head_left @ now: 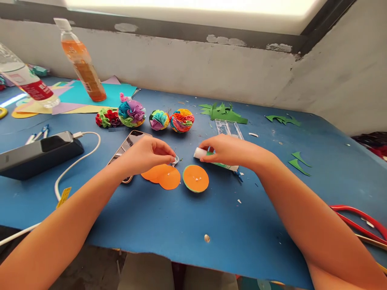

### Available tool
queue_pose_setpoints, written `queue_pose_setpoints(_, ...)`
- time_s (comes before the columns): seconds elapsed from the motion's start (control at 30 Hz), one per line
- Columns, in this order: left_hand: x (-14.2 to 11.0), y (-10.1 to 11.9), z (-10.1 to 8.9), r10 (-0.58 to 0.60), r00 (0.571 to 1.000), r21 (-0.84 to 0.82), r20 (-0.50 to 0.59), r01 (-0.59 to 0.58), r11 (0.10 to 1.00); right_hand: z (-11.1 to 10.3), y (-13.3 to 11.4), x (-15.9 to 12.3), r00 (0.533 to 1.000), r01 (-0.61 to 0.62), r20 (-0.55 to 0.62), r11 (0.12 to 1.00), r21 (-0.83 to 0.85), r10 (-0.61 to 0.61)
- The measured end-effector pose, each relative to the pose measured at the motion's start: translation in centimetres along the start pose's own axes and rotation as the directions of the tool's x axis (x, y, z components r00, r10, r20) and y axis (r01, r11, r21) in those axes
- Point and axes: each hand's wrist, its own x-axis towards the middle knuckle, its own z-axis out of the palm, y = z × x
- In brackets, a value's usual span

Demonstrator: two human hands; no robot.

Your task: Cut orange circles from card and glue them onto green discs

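Observation:
My left hand (148,153) is closed in a pinch at a small white round piece (176,160), with a thin pin-like bit sticking up by the fingertips. Under that hand lies a phone (124,146). Just in front are overlapping orange paper circles (169,177). My right hand (220,149) is wrapped round a white and green glue tube (225,164) that lies on its side, its white end (199,153) pointing left. Between the hands, nearer me, an orange disc (196,178) with a green edge carries a few white bits.
Several ruffled paper balls (132,113) sit behind the hands. Green paper scraps (226,112) and a clear plastic tray (229,128) lie at back right. Bottles (83,64) and a power bank (42,155) with a white cable stand left. Red-handled scissors (359,219) lie right.

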Motion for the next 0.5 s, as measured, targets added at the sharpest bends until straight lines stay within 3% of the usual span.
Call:
queue_pose_setpoints(0.1, -0.1, 0.1, -0.1, -0.034, 0.999, 0.137, -0.042, 0.039, 0.99, -0.7, -0.4, -0.9, 0.978, 0.083, -0.201, 0.983, 0.165, -0.049)
queue_pose_setpoints(0.2, -0.1, 0.1, -0.2, -0.044, 0.998, 0.196, -0.039, 0.051, 0.979, -0.8, -0.6, -2.0, 0.918, 0.283, -0.38, 0.858, 0.428, -0.113)
queue_pose_setpoints(0.3, -0.1, 0.0, -0.2, -0.028, 0.999, 0.188, -0.024, 0.032, 0.982, 0.3, -0.6, -2.9, 0.905, 0.37, -0.398, 0.743, 0.558, -0.151)
queue_pose_setpoints(0.4, 0.0, 0.0, -0.3, -0.003, 1.0, 0.195, -0.017, 0.006, 0.981, 1.9, -0.3, -3.7, 0.925, 0.34, -0.35, 0.727, 0.596, -0.146)
queue_pose_setpoints(0.5, -0.1, -0.1, -0.3, -0.005, 1.0, 0.217, -0.025, 0.01, 0.976, 2.8, 0.0, -4.4, 0.903, 0.365, -0.407, 0.739, 0.565, -0.135)
